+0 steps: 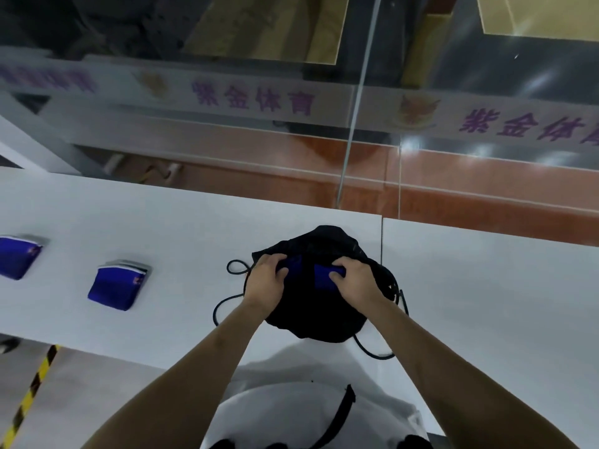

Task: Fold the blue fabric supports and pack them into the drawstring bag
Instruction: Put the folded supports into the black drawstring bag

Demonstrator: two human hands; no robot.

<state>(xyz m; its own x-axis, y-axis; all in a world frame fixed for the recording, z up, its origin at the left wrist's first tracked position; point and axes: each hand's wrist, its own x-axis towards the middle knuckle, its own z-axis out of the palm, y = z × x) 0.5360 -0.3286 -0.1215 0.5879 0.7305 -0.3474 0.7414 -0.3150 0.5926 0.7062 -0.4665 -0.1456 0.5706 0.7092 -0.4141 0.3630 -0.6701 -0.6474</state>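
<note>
Both hands grip at the bag [321,306] mouth: left hand [266,280] pinches the rim, right hand [355,281] presses a blue support [325,273] inside. Two folded supports [115,288] wait left of the grip on the desk [162,228], unpacked.

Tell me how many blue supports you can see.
4: two on the table's left, one at the edge, one nearer the bag; two at the bag's mouth, and. More may be hidden inside.
</note>
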